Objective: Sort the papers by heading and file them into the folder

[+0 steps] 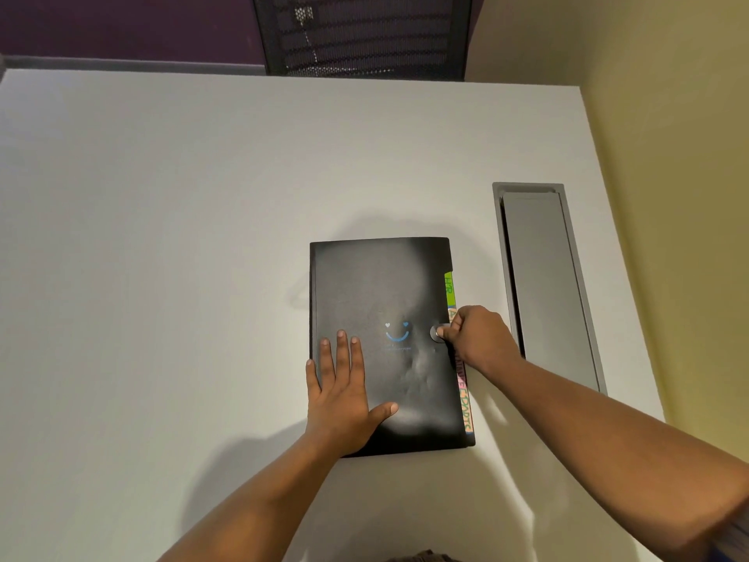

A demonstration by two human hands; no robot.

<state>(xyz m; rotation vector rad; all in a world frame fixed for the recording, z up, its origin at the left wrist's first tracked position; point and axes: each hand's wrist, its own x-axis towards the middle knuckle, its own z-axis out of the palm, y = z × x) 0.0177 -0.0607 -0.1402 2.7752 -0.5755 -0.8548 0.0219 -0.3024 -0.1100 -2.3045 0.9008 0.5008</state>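
Note:
A black folder [377,294] lies closed on the white table, with a small blue smiley printed on its cover. Coloured index tabs [449,286] stick out along its right edge: green at the top, orange and pink lower down. My left hand [342,393] rests flat on the lower left of the cover, fingers spread. My right hand [476,334] is at the right edge, thumb and fingers pinched on the round snap button [435,333] of the closure flap. No loose papers are visible.
A grey recessed cable tray [547,285] runs along the table to the right of the folder. A black mesh chair [360,34] stands beyond the far edge. A yellowish wall borders the table's right side. The white table [162,237] extends wide to the left.

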